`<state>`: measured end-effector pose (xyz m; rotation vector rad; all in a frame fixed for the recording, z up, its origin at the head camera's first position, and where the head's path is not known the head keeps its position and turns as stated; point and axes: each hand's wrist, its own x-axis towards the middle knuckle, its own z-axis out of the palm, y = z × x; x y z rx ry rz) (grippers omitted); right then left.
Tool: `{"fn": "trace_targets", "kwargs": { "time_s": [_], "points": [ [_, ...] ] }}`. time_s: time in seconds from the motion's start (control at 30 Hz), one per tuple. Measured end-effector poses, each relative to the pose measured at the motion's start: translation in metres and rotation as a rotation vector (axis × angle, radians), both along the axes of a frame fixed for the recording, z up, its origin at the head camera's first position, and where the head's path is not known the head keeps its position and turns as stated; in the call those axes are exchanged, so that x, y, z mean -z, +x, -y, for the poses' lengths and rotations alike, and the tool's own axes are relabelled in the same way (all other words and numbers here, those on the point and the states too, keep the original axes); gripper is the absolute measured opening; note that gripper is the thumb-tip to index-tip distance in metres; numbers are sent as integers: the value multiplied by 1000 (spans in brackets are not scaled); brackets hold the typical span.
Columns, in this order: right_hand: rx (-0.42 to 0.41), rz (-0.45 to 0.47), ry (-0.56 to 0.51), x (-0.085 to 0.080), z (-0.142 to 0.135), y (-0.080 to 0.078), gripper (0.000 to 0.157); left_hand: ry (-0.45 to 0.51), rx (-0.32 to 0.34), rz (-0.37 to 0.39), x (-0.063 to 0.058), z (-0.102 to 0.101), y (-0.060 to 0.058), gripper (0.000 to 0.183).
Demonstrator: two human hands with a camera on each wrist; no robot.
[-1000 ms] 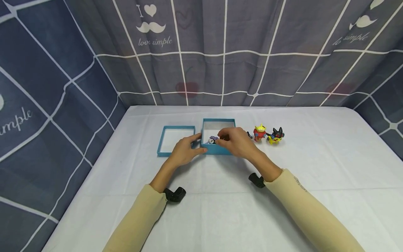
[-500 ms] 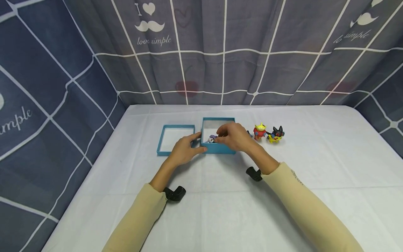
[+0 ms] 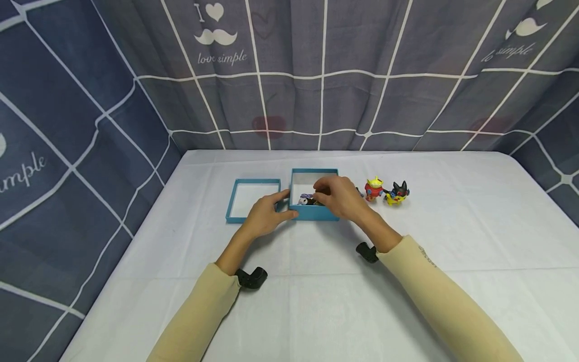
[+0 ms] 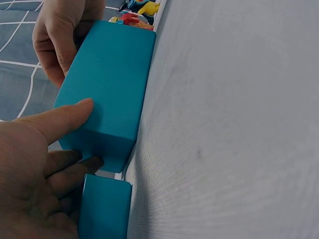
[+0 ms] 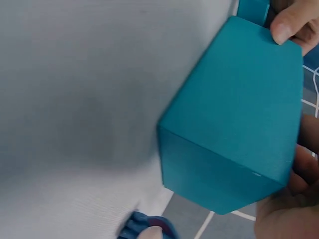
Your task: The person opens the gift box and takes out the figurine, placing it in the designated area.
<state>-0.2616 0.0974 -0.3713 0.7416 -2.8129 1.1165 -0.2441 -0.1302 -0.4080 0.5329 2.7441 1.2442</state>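
A blue box (image 3: 314,213) with a white inside stands open-side up on the white table. My left hand (image 3: 264,217) grips its near left corner, the thumb (image 4: 75,114) on the front face and the fingers at the side. My right hand (image 3: 341,198) reaches over the box's right rim, its fingers bent down inside; the box wall hides the fingertips in both wrist views. Small toy figures (image 3: 305,200), white, purple and dark, lie in the box beside those fingertips. Whether the right fingers hold one of them is hard to make out.
A shallow blue lid (image 3: 230,203) lies left of the box, close beside it. Right of the box stand a red toy figure with a yellow top (image 3: 374,189) and a yellow toy figure with black ears (image 3: 396,193). Another small figure (image 3: 360,192) is mostly hidden by the right hand.
My right hand first went a little deeper into the box, then rose slightly; more of the figures under its fingertips shows now. The left hand and the lid have stayed put.
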Motion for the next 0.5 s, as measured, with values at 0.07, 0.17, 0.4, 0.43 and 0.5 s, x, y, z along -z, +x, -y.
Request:
{"fn": "trace_targets", "kwargs": {
  "time_s": [0.07, 0.17, 0.4, 0.43, 0.5],
  "points": [
    [11, -27, -19, 3, 0, 0, 22, -1, 1, -1, 0, 0, 0, 72],
    [16, -53, -38, 6, -1, 0, 21, 3, -4, 4, 0, 0, 0, 71],
    [-25, -53, -26, 6, -3, 0, 26, 5, -3, 0, 1, 0, 0, 70],
    [-27, -53, -26, 7, -4, 0, 27, 5, -3, 1, 1, 0, 0, 71],
    [-19, -52, -41, 7, -6, 0, 30, 6, -5, 5, 1, 0, 0, 71]
  ]
}}
